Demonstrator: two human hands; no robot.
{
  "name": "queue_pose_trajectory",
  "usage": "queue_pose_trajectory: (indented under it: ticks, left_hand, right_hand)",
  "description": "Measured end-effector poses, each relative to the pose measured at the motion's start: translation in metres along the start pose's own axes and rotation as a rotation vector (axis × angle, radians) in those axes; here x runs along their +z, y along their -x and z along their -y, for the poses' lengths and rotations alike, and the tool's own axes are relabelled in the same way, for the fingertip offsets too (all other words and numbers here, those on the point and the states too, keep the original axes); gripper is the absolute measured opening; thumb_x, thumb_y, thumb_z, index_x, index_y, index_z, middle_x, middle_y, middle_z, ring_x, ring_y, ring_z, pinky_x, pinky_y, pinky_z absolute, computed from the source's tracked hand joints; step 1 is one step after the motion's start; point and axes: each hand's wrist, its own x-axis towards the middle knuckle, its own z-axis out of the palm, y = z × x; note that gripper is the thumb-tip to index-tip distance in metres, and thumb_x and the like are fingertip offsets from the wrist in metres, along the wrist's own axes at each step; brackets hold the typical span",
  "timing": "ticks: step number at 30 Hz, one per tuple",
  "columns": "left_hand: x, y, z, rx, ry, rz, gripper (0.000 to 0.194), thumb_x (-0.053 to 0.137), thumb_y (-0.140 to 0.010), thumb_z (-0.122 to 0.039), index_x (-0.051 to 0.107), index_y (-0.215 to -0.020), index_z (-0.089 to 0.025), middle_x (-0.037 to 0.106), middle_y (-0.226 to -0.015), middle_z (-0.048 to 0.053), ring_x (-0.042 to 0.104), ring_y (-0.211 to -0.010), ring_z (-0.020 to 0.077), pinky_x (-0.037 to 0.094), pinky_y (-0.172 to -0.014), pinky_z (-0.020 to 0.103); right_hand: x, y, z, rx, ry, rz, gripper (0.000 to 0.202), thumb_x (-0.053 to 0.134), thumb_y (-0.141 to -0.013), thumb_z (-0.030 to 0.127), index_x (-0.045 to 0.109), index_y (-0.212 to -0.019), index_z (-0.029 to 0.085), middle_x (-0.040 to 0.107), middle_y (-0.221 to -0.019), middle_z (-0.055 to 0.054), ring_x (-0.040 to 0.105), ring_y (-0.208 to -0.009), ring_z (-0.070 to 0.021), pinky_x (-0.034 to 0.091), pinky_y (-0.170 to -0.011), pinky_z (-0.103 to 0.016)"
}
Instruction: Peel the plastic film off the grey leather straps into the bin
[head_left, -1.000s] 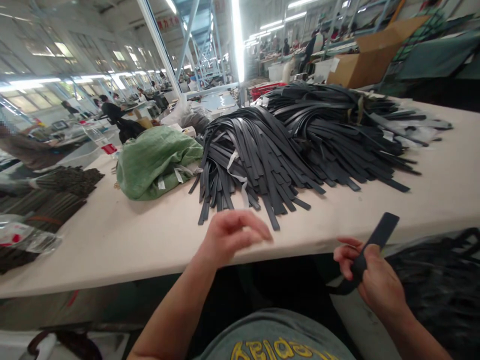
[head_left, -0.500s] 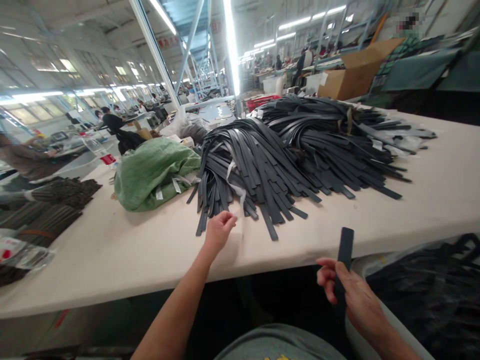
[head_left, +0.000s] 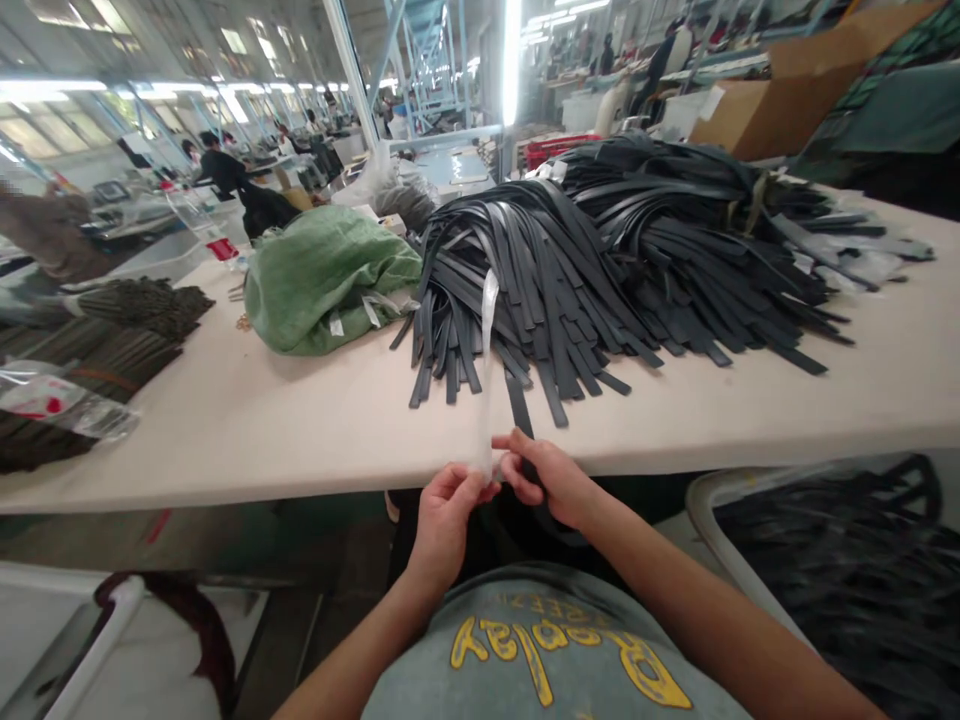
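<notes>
My left hand [head_left: 452, 505] pinches the lower end of a thin white strip [head_left: 487, 370] at the table's front edge. The strip rises upright in front of the heap of dark straps [head_left: 555, 290]. Close beside it, my right hand [head_left: 544, 475] is closed on a dark strap [head_left: 519, 405], whose end points toward the heap. The right fingertips are near the white strip; whether they touch it I cannot tell.
A green sack [head_left: 330, 280] lies left of the heap. Brown bundles [head_left: 97, 350] and clear plastic are at the far left. A bin [head_left: 701, 495] of dark straps stands at the lower right. A cardboard box [head_left: 780, 105] and people are behind.
My right hand has moved left with the dark strap, beside my left hand. The left hand has come nearer my body and drawn the white strip out. The view has tilted down.
</notes>
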Motion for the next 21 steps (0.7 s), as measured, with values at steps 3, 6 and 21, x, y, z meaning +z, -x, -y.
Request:
queue_pose_trajectory:
  ticks: [3, 6, 21]
  left_hand:
    - [-0.013, 0.005, -0.009, 0.412, -0.580, 0.093, 0.011, 0.066, -0.086, -0.028, 0.071, -0.079, -0.020, 0.075, -0.090, 0.006, 0.068, -0.085, 0.0199, 0.051, -0.082, 0.033]
    - [-0.025, 0.001, -0.023, 0.811, -1.061, 0.165, 0.011, 0.061, -0.089, -0.019, 0.070, -0.084, -0.021, 0.075, -0.093, 0.005, 0.066, -0.086, 0.0184, 0.048, -0.084, 0.034]
    - [-0.006, -0.007, -0.021, 1.002, -1.396, 0.472, 0.017, 0.053, -0.095, -0.020, 0.066, -0.083, -0.019, 0.073, -0.086, 0.002, 0.063, -0.076, 0.0164, 0.043, -0.075, 0.032]
  right_hand:
    - [0.005, -0.008, 0.001, -0.077, 0.085, -0.082, 0.062, 0.055, -0.081, 0.072, 0.066, -0.097, 0.012, 0.053, -0.054, 0.004, 0.029, -0.035, -0.0040, 0.017, -0.037, -0.022]
    - [0.004, -0.007, 0.004, -0.074, 0.311, -0.090, 0.060, 0.051, -0.083, 0.072, 0.065, -0.085, 0.013, 0.055, -0.053, 0.002, 0.032, -0.035, -0.0050, 0.021, -0.037, -0.023]
    - [-0.010, 0.013, 0.012, -0.004, 0.849, -0.060, 0.029, 0.062, -0.079, 0.039, 0.058, -0.060, 0.017, 0.058, -0.052, 0.002, 0.048, -0.047, -0.0100, 0.035, -0.047, -0.023]
